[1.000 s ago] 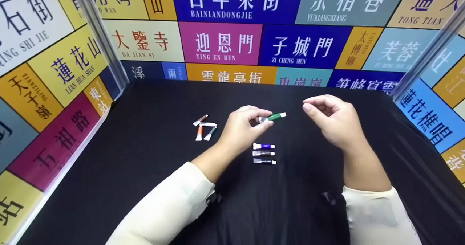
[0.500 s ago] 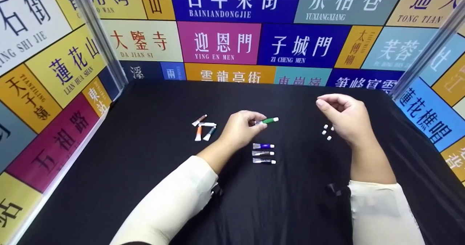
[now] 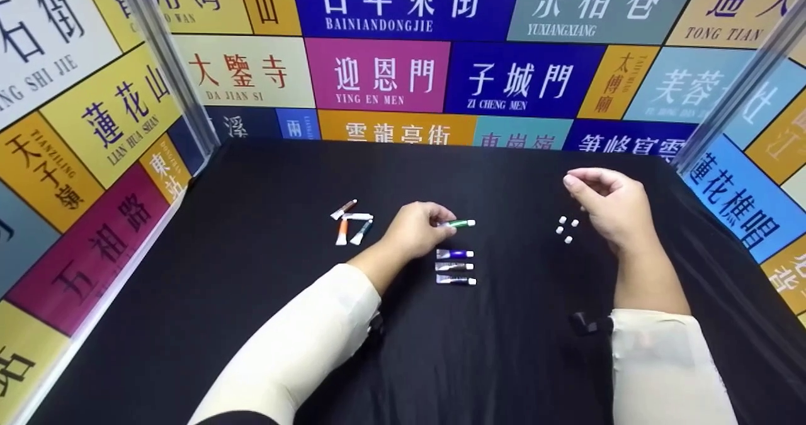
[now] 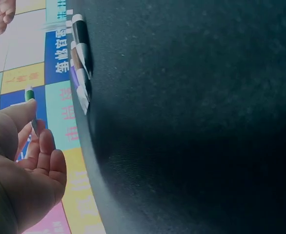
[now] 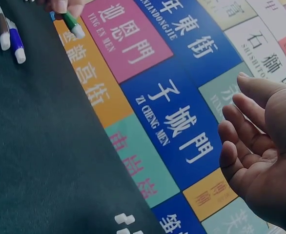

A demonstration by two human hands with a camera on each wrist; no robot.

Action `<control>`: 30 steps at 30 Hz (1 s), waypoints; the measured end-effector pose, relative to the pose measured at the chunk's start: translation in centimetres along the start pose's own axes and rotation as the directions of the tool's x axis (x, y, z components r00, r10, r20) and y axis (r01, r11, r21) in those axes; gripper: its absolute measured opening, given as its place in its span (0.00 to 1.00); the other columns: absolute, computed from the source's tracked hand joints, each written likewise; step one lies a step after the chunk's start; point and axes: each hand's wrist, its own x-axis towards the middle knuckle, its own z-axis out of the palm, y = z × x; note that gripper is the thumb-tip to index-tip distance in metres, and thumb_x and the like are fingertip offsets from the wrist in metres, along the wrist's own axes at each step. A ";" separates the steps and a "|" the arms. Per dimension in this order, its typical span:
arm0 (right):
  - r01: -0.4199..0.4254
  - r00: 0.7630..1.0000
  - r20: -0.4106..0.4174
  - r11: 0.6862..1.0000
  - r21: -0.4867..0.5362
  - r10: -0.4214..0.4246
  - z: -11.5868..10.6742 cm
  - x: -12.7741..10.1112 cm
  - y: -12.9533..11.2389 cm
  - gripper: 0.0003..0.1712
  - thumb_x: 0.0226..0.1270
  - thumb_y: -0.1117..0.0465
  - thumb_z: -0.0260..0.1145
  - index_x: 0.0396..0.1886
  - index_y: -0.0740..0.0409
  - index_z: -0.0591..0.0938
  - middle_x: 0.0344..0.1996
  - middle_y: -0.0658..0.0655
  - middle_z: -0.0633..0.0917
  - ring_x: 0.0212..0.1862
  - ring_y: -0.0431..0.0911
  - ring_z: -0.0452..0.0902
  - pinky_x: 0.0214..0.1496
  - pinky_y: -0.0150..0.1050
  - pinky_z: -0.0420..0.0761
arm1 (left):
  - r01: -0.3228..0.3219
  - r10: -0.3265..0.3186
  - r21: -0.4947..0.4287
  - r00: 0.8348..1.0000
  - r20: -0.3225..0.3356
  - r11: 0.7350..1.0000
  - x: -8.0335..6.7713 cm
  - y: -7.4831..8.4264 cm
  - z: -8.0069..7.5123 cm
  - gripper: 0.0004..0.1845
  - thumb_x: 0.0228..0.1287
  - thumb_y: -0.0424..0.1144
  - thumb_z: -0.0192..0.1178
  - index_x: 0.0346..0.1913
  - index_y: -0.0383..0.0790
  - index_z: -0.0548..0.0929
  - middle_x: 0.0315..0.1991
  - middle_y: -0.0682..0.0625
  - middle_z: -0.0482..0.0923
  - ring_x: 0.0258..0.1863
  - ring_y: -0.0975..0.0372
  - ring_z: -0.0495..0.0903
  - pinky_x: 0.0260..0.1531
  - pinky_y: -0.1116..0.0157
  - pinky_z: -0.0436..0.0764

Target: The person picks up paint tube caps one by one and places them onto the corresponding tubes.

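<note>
My left hand pinches a small paint tube with a green band and a white cap end, between thumb and fingers. In the right wrist view, the green tube points its white end down. Just nearer than this hand lie three tubes in a row: a purple one, a brown one and a black one. My right hand hovers at the right, its fingers loosely bent; the right wrist view shows nothing between them. Below it are several small white pieces, like caps.
On the left lie more tubes in a loose cluster: an orange one, a dark green one, a white one and a brown one. Black cloth covers the table. Printed panels stand around it.
The left hand has lowered the green tube toward the row, coming slightly nearer. My right hand has moved right and a little down, uncovering the small white pieces.
</note>
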 end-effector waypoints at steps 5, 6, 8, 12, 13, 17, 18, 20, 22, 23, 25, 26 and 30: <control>-0.039 0.999 0.009 0.999 0.003 0.039 -0.3 0.3 0.9 0.24 0.72 0.51 0.75 0.58 0.64 0.88 0.30 0.30 0.87 0.32 0.30 0.81 0.35 0.24 0.82 | 0.023 -0.023 0.008 1.000 0.012 1.000 0.1 -0.3 0.3 0.09 0.70 0.41 0.72 0.49 0.45 0.93 0.41 0.50 0.91 0.40 0.63 0.82 0.51 0.63 0.83; -0.048 0.999 0.013 0.999 0.000 0.048 -0.4 0.3 1.1 0.24 0.72 0.51 0.75 0.58 0.63 0.88 0.30 0.29 0.87 0.33 0.30 0.81 0.35 0.24 0.82 | 0.028 -0.028 0.012 1.000 0.014 1.000 0.2 -0.3 0.4 0.09 0.70 0.41 0.72 0.49 0.45 0.93 0.41 0.50 0.91 0.40 0.63 0.82 0.51 0.63 0.83; -0.060 0.998 0.017 0.998 -0.002 0.060 -0.6 0.5 1.7 0.24 0.72 0.49 0.75 0.58 0.61 0.88 0.31 0.29 0.88 0.34 0.31 0.82 0.35 0.25 0.82 | 0.039 -0.039 0.022 0.999 0.016 0.999 0.2 -0.5 0.6 0.08 0.70 0.41 0.72 0.49 0.45 0.93 0.41 0.50 0.91 0.40 0.63 0.82 0.51 0.63 0.83; -0.085 0.996 0.027 0.996 0.004 0.085 -0.9 0.8 2.9 0.25 0.70 0.47 0.76 0.58 0.58 0.89 0.33 0.31 0.89 0.36 0.33 0.84 0.37 0.25 0.83 | 0.070 -0.071 0.042 0.997 0.029 0.997 0.2 -0.8 1.0 0.07 0.70 0.41 0.72 0.47 0.46 0.93 0.40 0.52 0.90 0.40 0.63 0.82 0.52 0.62 0.82; -0.091 0.995 0.029 0.996 0.008 0.091 -0.9 0.8 3.3 0.25 0.70 0.47 0.77 0.58 0.56 0.89 0.33 0.31 0.89 0.37 0.33 0.84 0.37 0.25 0.84 | 0.075 -0.077 0.045 0.997 0.031 0.996 0.1 -0.9 1.1 0.07 0.70 0.41 0.72 0.47 0.47 0.93 0.40 0.52 0.90 0.41 0.63 0.82 0.52 0.62 0.82; -0.126 0.991 0.043 0.992 0.005 0.126 -1.2 0.9 4.3 0.25 0.70 0.46 0.77 0.60 0.54 0.89 0.34 0.30 0.89 0.38 0.31 0.85 0.39 0.25 0.84 | 0.090 -0.092 0.055 0.995 0.032 0.994 0.1 -1.1 1.5 0.06 0.70 0.41 0.71 0.46 0.47 0.93 0.40 0.53 0.91 0.41 0.63 0.82 0.53 0.62 0.83; -0.134 0.990 0.048 0.991 0.004 0.134 -1.3 0.9 4.5 0.25 0.70 0.46 0.76 0.60 0.54 0.88 0.34 0.29 0.89 0.38 0.31 0.85 0.39 0.25 0.84 | 0.093 -0.095 0.056 0.995 0.032 0.994 0.1 -1.1 1.6 0.06 0.70 0.41 0.71 0.46 0.47 0.93 0.40 0.53 0.91 0.41 0.62 0.82 0.53 0.62 0.83; -0.147 0.987 0.061 0.989 0.006 0.147 -1.4 1.0 5.1 0.26 0.70 0.46 0.76 0.61 0.54 0.88 0.35 0.29 0.89 0.38 0.30 0.85 0.40 0.25 0.84 | 0.100 -0.103 0.062 0.994 0.033 0.993 0.0 -1.2 1.7 0.06 0.70 0.40 0.71 0.46 0.46 0.93 0.41 0.53 0.91 0.42 0.62 0.83 0.54 0.61 0.83; -0.161 0.984 0.074 0.987 0.009 0.160 -1.5 1.1 5.7 0.26 0.71 0.46 0.76 0.62 0.54 0.87 0.36 0.28 0.90 0.39 0.29 0.85 0.40 0.26 0.85 | 0.105 -0.107 0.059 0.994 0.032 0.993 0.0 -1.1 1.8 0.07 0.70 0.40 0.71 0.47 0.46 0.93 0.41 0.52 0.92 0.42 0.61 0.83 0.55 0.61 0.83; -0.169 0.982 0.082 0.985 0.010 0.168 -1.5 1.1 6.1 0.25 0.71 0.46 0.75 0.62 0.54 0.87 0.36 0.27 0.90 0.39 0.28 0.86 0.40 0.26 0.85 | 0.107 -0.109 0.057 0.994 0.032 0.993 0.0 -1.1 1.8 0.07 0.70 0.40 0.71 0.47 0.45 0.93 0.41 0.52 0.92 0.43 0.61 0.83 0.55 0.61 0.83; -0.185 0.978 0.101 0.983 0.015 0.182 -1.7 1.2 6.6 0.25 0.72 0.47 0.75 0.63 0.53 0.86 0.38 0.27 0.90 0.39 0.28 0.85 0.41 0.26 0.85 | 0.111 -0.113 0.054 0.993 0.034 0.992 0.0 -1.1 1.9 0.08 0.70 0.40 0.71 0.48 0.45 0.93 0.42 0.51 0.92 0.43 0.60 0.83 0.56 0.61 0.82; -0.192 0.976 0.111 0.981 0.015 0.189 -1.7 1.2 6.9 0.25 0.72 0.48 0.74 0.63 0.54 0.86 0.38 0.27 0.90 0.40 0.27 0.85 0.42 0.26 0.85 | 0.112 -0.114 0.054 0.993 0.033 0.992 0.0 -1.1 1.9 0.08 0.70 0.40 0.71 0.47 0.44 0.93 0.42 0.51 0.92 0.43 0.60 0.83 0.56 0.61 0.83; -0.218 0.966 0.147 0.976 0.023 0.212 -1.9 1.1 7.6 0.24 0.73 0.50 0.74 0.64 0.54 0.85 0.40 0.28 0.90 0.40 0.27 0.84 0.43 0.26 0.85 | 0.118 -0.121 0.067 0.992 0.032 0.991 0.0 -1.1 1.9 0.07 0.70 0.40 0.71 0.47 0.45 0.94 0.41 0.51 0.92 0.42 0.61 0.82 0.56 0.61 0.82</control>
